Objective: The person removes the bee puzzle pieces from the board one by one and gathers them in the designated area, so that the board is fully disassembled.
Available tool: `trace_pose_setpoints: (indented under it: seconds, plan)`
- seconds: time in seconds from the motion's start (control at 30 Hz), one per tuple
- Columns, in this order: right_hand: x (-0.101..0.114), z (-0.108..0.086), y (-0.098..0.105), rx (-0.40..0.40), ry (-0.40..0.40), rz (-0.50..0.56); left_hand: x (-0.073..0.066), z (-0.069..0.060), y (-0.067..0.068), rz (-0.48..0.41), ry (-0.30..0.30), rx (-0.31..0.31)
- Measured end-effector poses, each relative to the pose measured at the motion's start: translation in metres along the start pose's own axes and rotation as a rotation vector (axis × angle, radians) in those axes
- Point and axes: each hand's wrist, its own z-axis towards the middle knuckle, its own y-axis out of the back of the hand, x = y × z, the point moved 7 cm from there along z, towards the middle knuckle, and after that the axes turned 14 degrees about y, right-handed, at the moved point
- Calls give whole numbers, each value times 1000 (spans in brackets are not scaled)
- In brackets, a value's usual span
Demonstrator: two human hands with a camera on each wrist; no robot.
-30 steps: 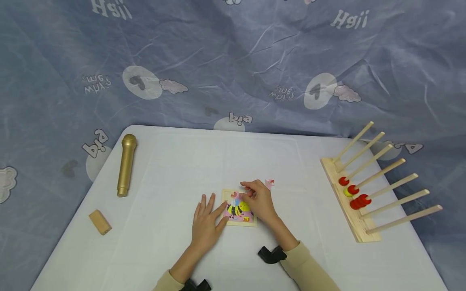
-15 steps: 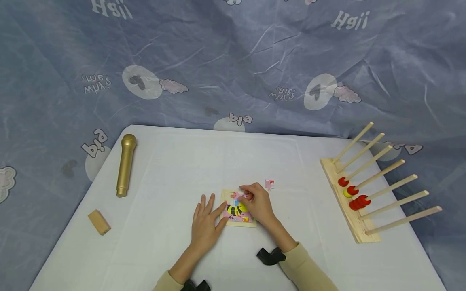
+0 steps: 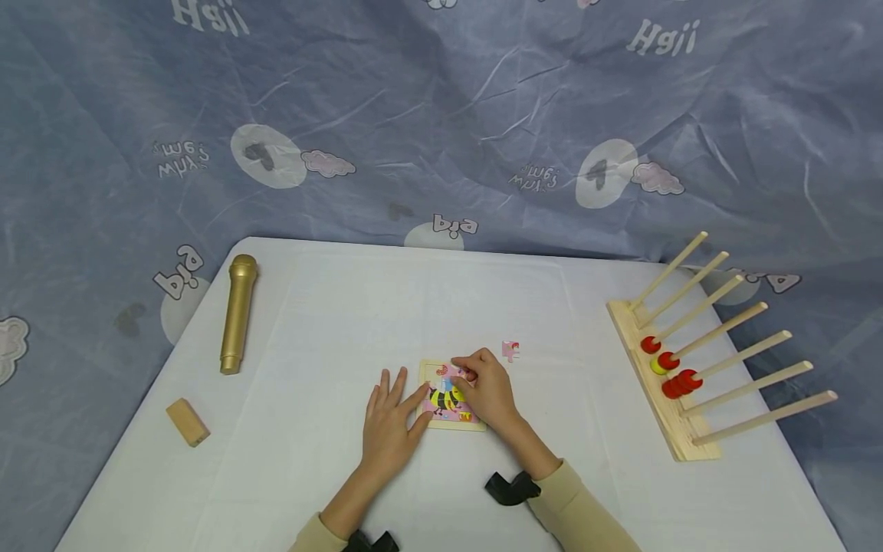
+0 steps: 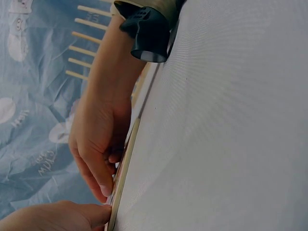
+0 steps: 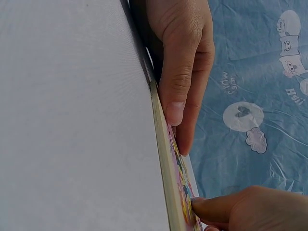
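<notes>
A square puzzle board (image 3: 455,424) with a light wooden rim and a bee picture lies flat on the table. My left hand (image 3: 390,429) rests at its left side, fingers spread, thumb and index finger touching the rim and picture. Over the board's upper right, my right hand (image 3: 491,392) pinches a small pink puzzle piece, mostly hidden by the fingers. One loose pink piece (image 3: 510,350) lies beyond the board. In the right wrist view, the thumb of my right hand (image 5: 255,208) meets the picture surface beside the board's rim (image 5: 165,159).
A gold microphone-shaped object (image 3: 238,314) and a wooden block (image 3: 188,422) lie on the left of the white table (image 3: 331,307). At the right stands a wooden peg rack (image 3: 662,399) with several red rings and a yellow one. A patterned blue-grey cloth (image 3: 414,100) hangs behind.
My right hand has shifted slightly left and toward the body over the board, and the loose pink piece beyond it shows more fully. My left hand has stayed almost still.
</notes>
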Motion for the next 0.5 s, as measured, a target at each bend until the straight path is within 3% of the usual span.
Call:
trace_pose_setpoints:
  seconds: [0.5]
  plan:
    - [1,0,1,-15,10,2,-1,0,1,2,-8,-8]
